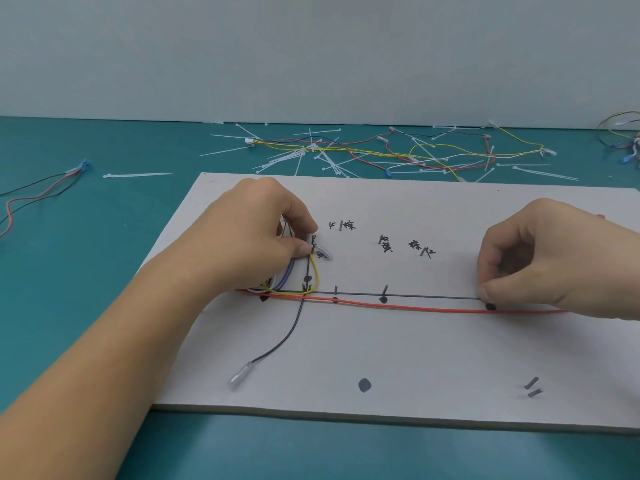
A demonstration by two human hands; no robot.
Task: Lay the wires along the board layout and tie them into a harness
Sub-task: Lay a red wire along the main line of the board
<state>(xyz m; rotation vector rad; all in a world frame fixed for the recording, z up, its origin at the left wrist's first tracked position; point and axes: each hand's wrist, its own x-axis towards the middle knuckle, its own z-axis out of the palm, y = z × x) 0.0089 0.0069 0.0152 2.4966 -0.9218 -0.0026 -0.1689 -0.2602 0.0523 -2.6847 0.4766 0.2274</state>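
A white layout board [398, 348] with drawn lines, black dots, handwritten labels and small nails lies on the teal table. My left hand [256, 233] rests at the board's left part, pinching a yellow wire [316, 271] at a nail, with blue and white wires bunched under the palm. A red wire [398, 307] runs rightward along the drawn horizontal line. My right hand [540, 258] presses fingertips on the board at the line's right end, over the red wire. A black wire [291, 330] with a clear terminal sleeve [240, 375] trails toward the front.
Loose white cable ties [304, 155] and a tangle of coloured wires [433, 152] lie behind the board. More wires with a blue connector [83, 166] sit at far left, others at the far right edge [623, 136]. Two nails [532, 388] stick up front right.
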